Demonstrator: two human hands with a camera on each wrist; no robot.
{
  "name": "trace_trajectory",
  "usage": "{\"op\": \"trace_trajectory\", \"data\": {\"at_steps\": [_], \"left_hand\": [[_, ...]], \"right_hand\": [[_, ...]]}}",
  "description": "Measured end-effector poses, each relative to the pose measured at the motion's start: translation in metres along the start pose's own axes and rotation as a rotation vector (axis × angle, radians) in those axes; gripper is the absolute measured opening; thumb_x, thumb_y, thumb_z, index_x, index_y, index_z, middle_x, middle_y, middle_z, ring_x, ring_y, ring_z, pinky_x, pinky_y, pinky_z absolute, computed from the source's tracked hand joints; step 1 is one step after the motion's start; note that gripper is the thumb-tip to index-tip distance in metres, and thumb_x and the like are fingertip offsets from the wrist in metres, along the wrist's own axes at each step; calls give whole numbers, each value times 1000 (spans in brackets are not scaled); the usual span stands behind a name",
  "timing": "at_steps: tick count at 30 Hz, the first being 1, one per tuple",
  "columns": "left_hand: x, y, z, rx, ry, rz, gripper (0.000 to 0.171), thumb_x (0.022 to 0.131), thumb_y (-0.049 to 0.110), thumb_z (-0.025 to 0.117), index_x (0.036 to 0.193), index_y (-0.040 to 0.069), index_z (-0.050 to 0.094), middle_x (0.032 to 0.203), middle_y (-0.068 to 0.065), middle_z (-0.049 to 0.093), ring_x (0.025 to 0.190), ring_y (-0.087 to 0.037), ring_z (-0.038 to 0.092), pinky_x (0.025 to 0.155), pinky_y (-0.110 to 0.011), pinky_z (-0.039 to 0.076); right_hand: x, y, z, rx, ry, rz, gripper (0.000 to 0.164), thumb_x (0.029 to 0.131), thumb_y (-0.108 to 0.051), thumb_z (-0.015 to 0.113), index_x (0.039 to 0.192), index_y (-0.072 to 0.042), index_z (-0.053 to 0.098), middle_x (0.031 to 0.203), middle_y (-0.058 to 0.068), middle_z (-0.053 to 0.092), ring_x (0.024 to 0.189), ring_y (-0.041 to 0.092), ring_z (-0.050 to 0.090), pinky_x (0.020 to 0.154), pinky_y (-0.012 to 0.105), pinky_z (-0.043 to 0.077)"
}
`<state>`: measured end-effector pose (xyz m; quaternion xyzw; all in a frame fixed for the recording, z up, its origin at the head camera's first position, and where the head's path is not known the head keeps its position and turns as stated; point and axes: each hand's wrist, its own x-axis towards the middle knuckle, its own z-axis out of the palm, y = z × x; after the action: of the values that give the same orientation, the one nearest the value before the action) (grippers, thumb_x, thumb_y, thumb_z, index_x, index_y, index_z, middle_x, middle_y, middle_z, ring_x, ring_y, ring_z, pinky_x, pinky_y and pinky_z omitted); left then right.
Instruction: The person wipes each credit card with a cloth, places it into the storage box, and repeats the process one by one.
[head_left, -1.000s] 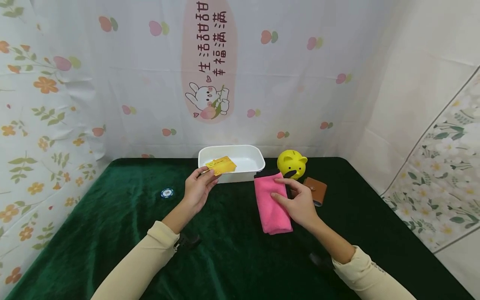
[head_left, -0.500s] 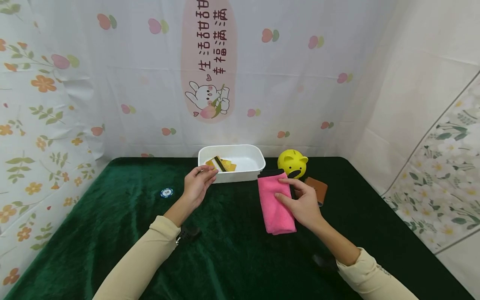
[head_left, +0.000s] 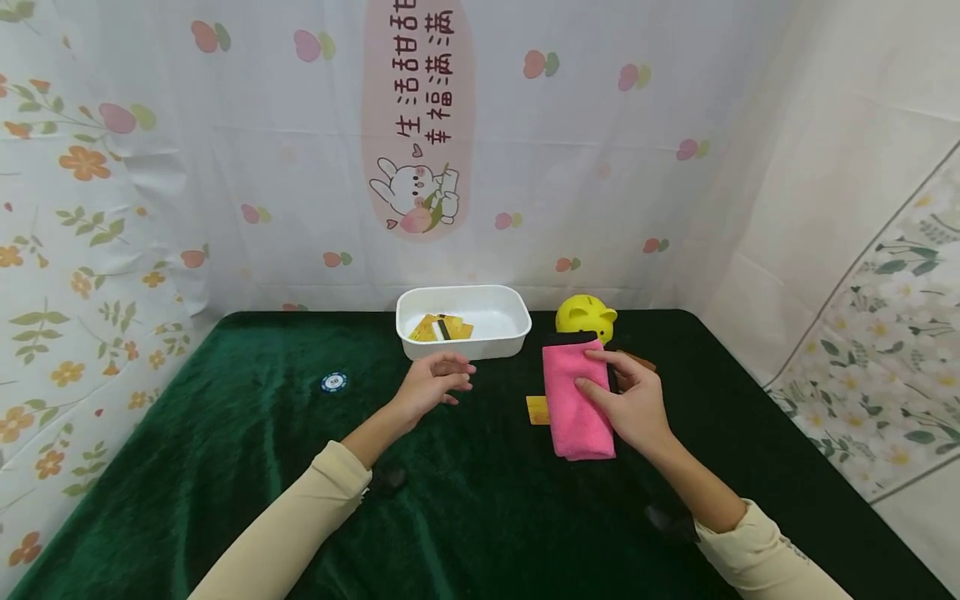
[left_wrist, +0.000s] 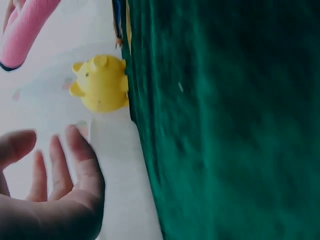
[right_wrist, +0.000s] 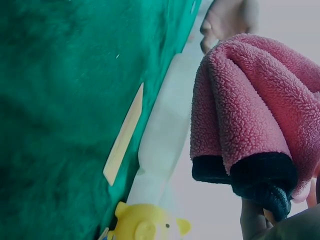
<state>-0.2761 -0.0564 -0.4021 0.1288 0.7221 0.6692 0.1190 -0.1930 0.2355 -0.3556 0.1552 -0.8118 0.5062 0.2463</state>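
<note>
My left hand [head_left: 431, 387] hovers in front of the white bin [head_left: 480, 348], fingers loosely spread and holding nothing. Several gold bank cards [head_left: 457, 323] lie in the bin's left half, one with its dark stripe up. My right hand [head_left: 633, 404] pinches a folded pink fleece cloth [head_left: 577, 408] with black trim, held above the table. Another gold card [head_left: 537, 410] lies on the table, partly hidden behind the cloth in the head view. The right wrist view shows that card [right_wrist: 123, 137] lying flat, apart from the cloth [right_wrist: 245, 105].
A yellow piggy bank [head_left: 581, 315] stands right of the bin, partly behind the cloth. The brown wallet [head_left: 637, 360] is mostly hidden by my right hand. A blue and white poker chip [head_left: 333, 382] lies on the green tablecloth [head_left: 247, 442] at left.
My left hand has let go of a gold card into the bin and moved right. The right hand has carried the pink cloth rightward, and a card on the table now shows beside it.
</note>
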Motion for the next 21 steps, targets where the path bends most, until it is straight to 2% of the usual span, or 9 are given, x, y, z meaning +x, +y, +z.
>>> {"op": "trace_trajectory", "data": {"at_steps": [4, 8, 12, 16, 21], "left_hand": [[2, 1, 17, 168, -95, 22, 32, 97, 10, 62, 127, 0, 57, 123, -20, 66, 96, -21, 68, 71, -34, 57], [9, 1, 38, 294, -144, 21, 37, 95, 13, 66, 128, 0, 58, 117, -13, 69, 93, -21, 67, 67, -34, 56], [18, 0, 57, 430, -165, 23, 42, 91, 18, 72, 128, 3, 59, 116, -8, 68, 102, -23, 63, 80, -37, 55], [27, 0, 72, 568, -184, 27, 47, 88, 22, 76, 129, 3, 59, 117, -9, 67, 111, -26, 60, 94, -42, 51], [37, 1, 83, 704, -204, 7, 48, 87, 25, 77, 128, 4, 61, 118, -11, 66, 112, -26, 59, 98, -42, 48]], "right_hand": [[-3, -12, -8, -18, 1, 17, 34, 83, 10, 72, 117, 10, 65, 115, 24, 63, 92, 17, 59, 77, 17, 53], [-6, -12, -13, -33, -1, 26, 34, 84, 10, 72, 117, 10, 65, 114, 24, 62, 93, 15, 58, 77, 16, 52], [-9, -6, -18, -23, 0, 24, 34, 84, 11, 71, 117, 11, 64, 115, 26, 62, 92, 14, 59, 77, 16, 53], [-11, 13, -23, -4, 7, 34, 35, 84, 10, 72, 119, 8, 64, 118, 25, 63, 91, 14, 60, 73, 18, 55], [-12, 32, -30, 30, 17, 39, 37, 85, 5, 74, 121, 1, 66, 119, 19, 64, 91, 12, 61, 72, 21, 56]]}}
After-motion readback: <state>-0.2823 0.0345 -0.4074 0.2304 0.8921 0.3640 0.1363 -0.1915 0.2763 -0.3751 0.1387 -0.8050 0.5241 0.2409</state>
